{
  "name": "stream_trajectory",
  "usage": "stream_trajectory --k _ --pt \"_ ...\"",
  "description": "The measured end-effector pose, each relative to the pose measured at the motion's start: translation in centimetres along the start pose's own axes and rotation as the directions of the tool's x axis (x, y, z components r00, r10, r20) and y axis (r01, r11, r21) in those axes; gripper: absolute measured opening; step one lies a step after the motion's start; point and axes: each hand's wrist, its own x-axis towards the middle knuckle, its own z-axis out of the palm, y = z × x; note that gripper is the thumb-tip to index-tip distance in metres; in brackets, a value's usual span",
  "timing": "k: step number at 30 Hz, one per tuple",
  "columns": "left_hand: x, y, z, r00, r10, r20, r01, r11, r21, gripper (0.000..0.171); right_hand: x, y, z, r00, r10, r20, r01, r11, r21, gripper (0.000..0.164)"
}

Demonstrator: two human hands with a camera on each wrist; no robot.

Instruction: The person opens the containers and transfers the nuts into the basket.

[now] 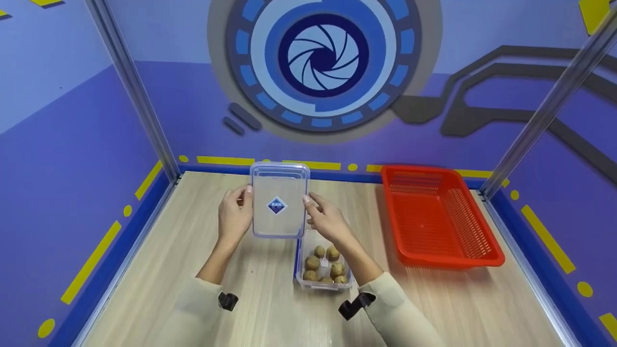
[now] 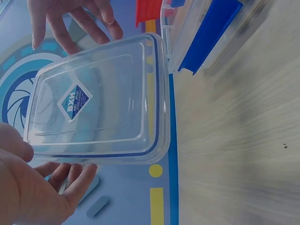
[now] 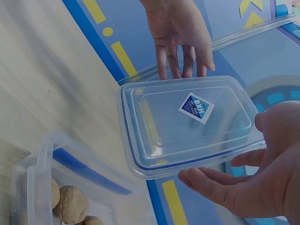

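Note:
Both hands hold a clear plastic lid (image 1: 279,185) upright above the table, its face with a blue diamond sticker (image 1: 277,205) toward me. A blue seal runs round its rim. My left hand (image 1: 234,214) grips the left edge, thumb in front and fingers behind. On the opposite edge, my right hand (image 1: 328,219) pinches the lid between thumb and fingers. Just below and to the right stands a clear food container (image 1: 324,285) with several walnuts (image 3: 72,205) inside. The lid and my right hand overlap its far part in the head view.
A red plastic basket (image 1: 419,226) with slotted sides sits on the right of the wooden table (image 1: 270,308). Blue printed panels (image 1: 164,111) enclose the table at the back and both sides, with metal posts (image 1: 135,91) at the corners.

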Motion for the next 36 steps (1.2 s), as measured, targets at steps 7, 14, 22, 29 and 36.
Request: stream_trajectory --k 7,14,22,29,36 --pt "0.2 0.5 -1.1 0.997 -0.071 0.023 0.072 0.997 -0.035 0.047 0.4 -0.5 0.6 0.999 0.048 -0.021 -0.041 0.970 0.240 0.069" --pt "-0.1 0.6 -2.0 0.988 -0.143 0.060 0.147 0.987 -0.067 0.059 0.5 -0.4 1.8 0.990 0.093 -0.104 -0.041 0.904 0.425 0.052" --pt "-0.7 -0.1 -2.6 0.952 -0.247 0.180 0.292 0.909 -0.299 0.070 1.3 -0.1 3.3 0.968 0.145 -0.204 0.002 0.811 0.585 0.039" --pt "-0.3 -1.5 -3.4 0.917 -0.306 0.254 0.377 0.874 -0.306 0.057 1.7 0.9 4.8 0.946 0.137 -0.293 0.044 0.844 0.535 0.026" --pt "0.1 -2.8 -4.9 0.877 -0.340 0.339 0.419 0.887 -0.195 0.039 1.7 1.5 6.0 0.955 0.135 -0.264 0.024 0.852 0.522 0.022"
